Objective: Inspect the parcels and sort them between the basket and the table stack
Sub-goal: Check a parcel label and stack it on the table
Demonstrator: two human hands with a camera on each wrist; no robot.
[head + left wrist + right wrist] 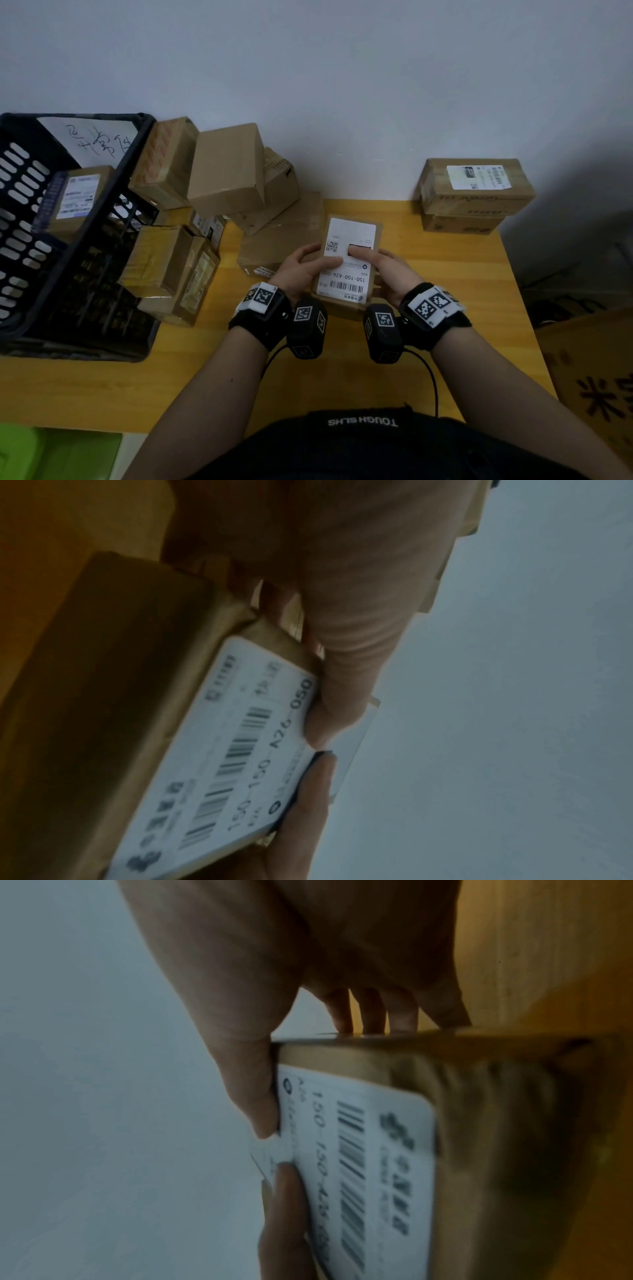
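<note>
A small brown cardboard parcel [349, 236] with a white shipping label facing up is held above the yellow table [445, 274]. My left hand [305, 265] grips its left side, thumb lying across the label. My right hand [380, 265] grips its right side, thumb pressing on the label too. The left wrist view shows the parcel [143, 696] with the left thumb [346, 674] on its label edge. In the right wrist view the parcel [479, 1123] sits under the right thumb [246, 1085], with fingers behind it.
A black slatted basket [37, 205] stands at the left with a labelled box [75, 198] inside. Several brown boxes [226, 171] are piled between the basket and my hands. A stack of two boxes [476, 192] sits at the table's back right, by the wall.
</note>
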